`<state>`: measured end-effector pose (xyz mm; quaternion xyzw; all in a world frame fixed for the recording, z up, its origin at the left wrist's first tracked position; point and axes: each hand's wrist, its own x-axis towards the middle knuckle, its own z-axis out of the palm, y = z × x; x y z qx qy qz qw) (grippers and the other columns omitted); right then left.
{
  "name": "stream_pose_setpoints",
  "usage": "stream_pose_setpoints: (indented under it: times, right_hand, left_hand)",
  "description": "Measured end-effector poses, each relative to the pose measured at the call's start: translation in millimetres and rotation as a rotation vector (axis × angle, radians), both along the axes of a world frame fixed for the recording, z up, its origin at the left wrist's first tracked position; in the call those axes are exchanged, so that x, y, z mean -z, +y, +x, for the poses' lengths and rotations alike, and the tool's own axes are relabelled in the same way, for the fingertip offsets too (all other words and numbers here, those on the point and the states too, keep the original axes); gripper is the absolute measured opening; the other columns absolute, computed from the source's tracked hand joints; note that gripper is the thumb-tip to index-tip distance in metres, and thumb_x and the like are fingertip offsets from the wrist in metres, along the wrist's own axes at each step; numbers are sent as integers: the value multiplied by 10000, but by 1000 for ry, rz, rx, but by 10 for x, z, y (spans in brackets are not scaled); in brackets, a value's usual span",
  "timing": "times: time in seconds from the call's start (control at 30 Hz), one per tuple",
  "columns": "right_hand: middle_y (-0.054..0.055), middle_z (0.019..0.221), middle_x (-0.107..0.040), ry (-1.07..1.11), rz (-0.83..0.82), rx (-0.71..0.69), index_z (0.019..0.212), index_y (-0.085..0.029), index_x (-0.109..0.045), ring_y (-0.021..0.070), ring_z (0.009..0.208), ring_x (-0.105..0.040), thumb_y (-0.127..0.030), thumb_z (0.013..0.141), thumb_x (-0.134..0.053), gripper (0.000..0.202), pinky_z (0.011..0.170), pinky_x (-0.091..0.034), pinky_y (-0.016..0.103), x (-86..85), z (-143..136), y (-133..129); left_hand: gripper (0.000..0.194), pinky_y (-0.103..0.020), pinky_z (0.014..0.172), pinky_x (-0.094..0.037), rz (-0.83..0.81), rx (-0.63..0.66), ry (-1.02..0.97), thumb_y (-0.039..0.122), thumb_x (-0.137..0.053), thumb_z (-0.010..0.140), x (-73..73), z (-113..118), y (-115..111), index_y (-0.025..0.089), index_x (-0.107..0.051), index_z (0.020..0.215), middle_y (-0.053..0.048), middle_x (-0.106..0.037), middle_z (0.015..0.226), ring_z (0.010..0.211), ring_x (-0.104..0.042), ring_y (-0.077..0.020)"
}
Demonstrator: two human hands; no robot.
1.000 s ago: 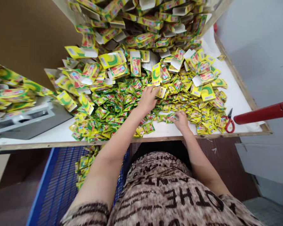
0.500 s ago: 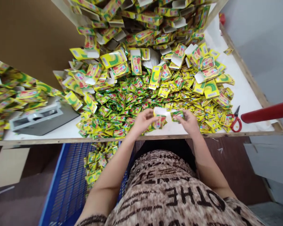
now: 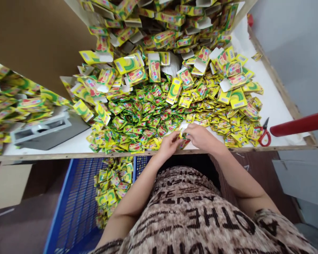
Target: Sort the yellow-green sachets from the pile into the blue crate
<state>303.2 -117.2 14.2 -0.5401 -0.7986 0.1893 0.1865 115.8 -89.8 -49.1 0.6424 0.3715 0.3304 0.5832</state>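
Note:
Near the table's front edge, my left hand (image 3: pixel 170 144) is closed on a small yellow box (image 3: pixel 180 134), seen edge-on and mostly hidden by fingers. My right hand (image 3: pixel 198 135) meets it from the right, its fingers pinched together at the box's white open end; whatever they hold is hidden. Green packets (image 3: pixel 148 123) are heaped just beyond my left hand, and yellow packets (image 3: pixel 222 120) lie in a heap beyond my right. Open boxes (image 3: pixel 154 67) with white flaps lie behind both heaps.
A grey tape dispenser (image 3: pixel 50 130) stands at the left. Red-handled scissors (image 3: pixel 265 137) lie at the right beside a red bar (image 3: pixel 299 125). Below the table's front edge, a blue basket (image 3: pixel 66 197) holds filled boxes. A large cardboard sheet (image 3: pixel 37 38) rises at the back left.
My right hand has moved left with its green packet, up to the box, and the packet is now hidden. My left hand has shifted slightly right and turned the box.

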Motion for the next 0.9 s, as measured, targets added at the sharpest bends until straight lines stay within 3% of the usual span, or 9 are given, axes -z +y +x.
stream_pose_setpoints:
  times: [0.17, 0.27, 0.37, 0.47, 0.6, 0.67, 0.77, 0.83, 0.9]
  right_hand:
    - [68, 869, -608, 98, 107, 82, 919, -185, -642, 204, 807, -545, -171, 868, -608, 63, 719, -429, 315, 18, -122, 47]
    - [66, 846, -600, 140, 205, 90, 792, -209, -666, 219, 852, -518, -242, 885, -620, 109, 782, -443, 350, 129, -159, 24]
    - [93, 1078, -615, 106, 250, 88, 788, -237, -725, 279, 1072, -461, -330, 861, -660, 135, 931, -416, 451, 208, -171, -25]
    - [89, 1256, -573, 40, 209, 106, 847, -269, -759, 321, 1208, -384, -380, 863, -649, 157, 996, -369, 531, 233, -194, -65]
    - [113, 1227, -607, 23, 76, 32, 872, -252, -760, 341, 1227, -403, -413, 830, -688, 180, 988, -374, 570, 218, -224, -66]
    - [104, 1186, -631, 181, 50, 54, 889, -252, -753, 309, 1181, -471, -413, 830, -693, 182, 978, -408, 536, 214, -208, -70]
    - [75, 1011, -672, 607, -1, 354, 958, -234, -724, 214, 931, -607, -419, 854, -655, 223, 780, -529, 377, 265, -176, -117]
    - [28, 786, -652, 851, -164, 531, 906, -199, -702, 145, 656, -591, -447, 798, -693, 271, 558, -502, 270, 337, -183, -168]
    - [-24, 639, -591, 1006, -393, 535, 828, -179, -680, 91, 482, -499, -457, 714, -752, 308, 444, -433, 225, 406, -216, -206]
  left_hand:
    - [291, -215, 566, -407, -130, 2, -126, 403, -772, 718, 40, -13, 19, 165, -608, 754, 51, -493, 598, 568, -475, -94]
    - [315, -236, 674, -466, -221, -5, -226, 412, -778, 713, 66, -43, 15, 163, -622, 827, 15, -606, 730, 688, -574, -118]
    - [361, -289, 854, -492, -282, -16, -295, 381, -778, 723, 89, -69, -12, 170, -639, 980, -39, -688, 960, 900, -644, -159]
    - [349, -314, 924, -486, -281, 8, -300, 361, -762, 744, 103, -82, -30, 176, -656, 1020, -56, -702, 1035, 978, -654, -176]
    - [354, -321, 922, -493, -200, 15, -284, 365, -761, 737, 101, -80, -31, 171, -687, 1025, -72, -721, 1030, 990, -657, -200]
    - [356, -320, 917, -492, -190, 0, -269, 357, -766, 731, 92, -82, -40, 168, -699, 1025, -72, -725, 1028, 989, -652, -205]
    - [337, -330, 961, -463, -235, -49, -238, 389, -713, 784, 74, -110, -58, 170, -719, 1040, -68, -722, 1078, 1038, -630, -208]
    - [326, -334, 985, -443, -314, -89, -231, 415, -660, 829, 58, -139, -61, 169, -737, 1028, -64, -730, 1068, 1037, -628, -205]
    - [293, -325, 964, -451, -444, -74, -249, 389, -689, 806, 38, -159, -47, 164, -755, 982, -59, -745, 1002, 972, -646, -194]
